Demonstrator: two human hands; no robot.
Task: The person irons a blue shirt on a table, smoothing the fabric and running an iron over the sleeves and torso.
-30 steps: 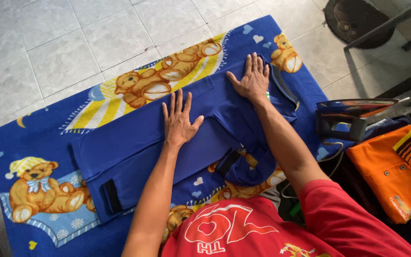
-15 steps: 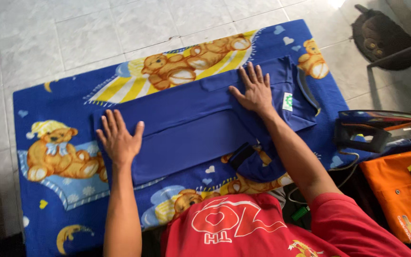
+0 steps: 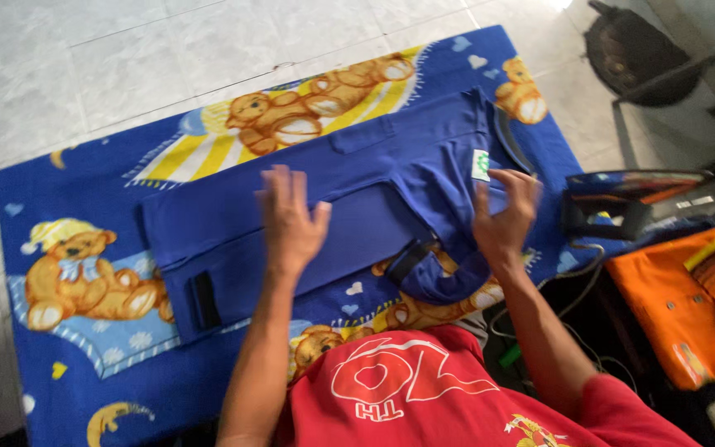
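Lying across a bear-print blanket on the tiled floor, a blue garment fills the middle of the frame, folded into a long band from lower left to upper right. At its lower left end sits a short black strip.

The left hand is over the middle of the garment, palm down, fingers apart and straight, holding nothing. It is blurred, so I cannot tell whether it touches the cloth or hangs just above it. Right of it, a dark strap shows at the lower edge, where the cloth bunches into a rounded fold.

The right hand is at the garment's right end, fingers apart and bent. Whether they pinch the cloth cannot be told.

The step in hand looks like flattening and squaring the fold. In my judgement, any further fold would call for both palms pressing flat and the bunched right end being evened out.

A small square label, white with a green mark, sits on the cloth just above the right hand.

Further right, off the blanket, lie a dark iron-shaped thing and an orange garment with yellow trim. A dark round thing stands in the upper right corner. The person's red shirt fills the bottom centre.
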